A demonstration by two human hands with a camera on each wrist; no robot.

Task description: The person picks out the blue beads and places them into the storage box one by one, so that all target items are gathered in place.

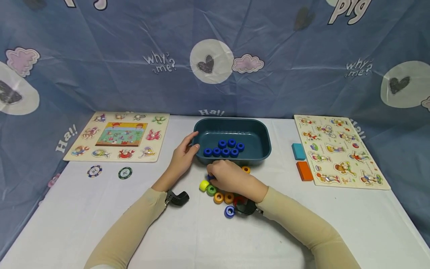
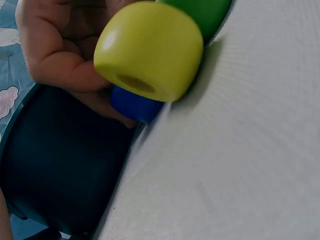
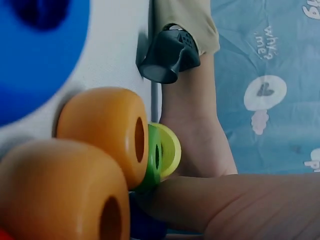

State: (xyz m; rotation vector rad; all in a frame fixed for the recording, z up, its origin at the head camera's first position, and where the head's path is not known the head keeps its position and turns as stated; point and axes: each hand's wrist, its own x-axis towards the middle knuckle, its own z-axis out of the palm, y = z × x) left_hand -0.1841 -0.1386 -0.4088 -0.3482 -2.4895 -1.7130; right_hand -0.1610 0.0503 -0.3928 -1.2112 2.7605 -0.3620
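A dark teal tray [image 1: 231, 125] holds several blue beads [image 1: 225, 152], all with holes. My left hand [image 1: 183, 155] rests against its left side, with the fingertips and thumb at the rim. In front of the tray, my right hand [image 1: 231, 177] pinches a blue bead [image 2: 132, 105], mostly covered by its curled fingers. Close by on the table lie a yellow bead [image 1: 203, 185], a green bead [image 1: 211, 190], orange beads [image 1: 218, 198] and another blue bead [image 1: 230, 212]. A red piece [image 1: 238, 201] shows partly under the right wrist.
At the left lies a sea-animal puzzle board [image 1: 158, 149], with two poker chips [image 1: 125, 173] before it. On the right are another puzzle board [image 1: 339, 157], a light-blue block [image 1: 298, 151] and an orange block [image 1: 304, 171]. A printed blue cloth [image 1: 134, 86] hangs behind.
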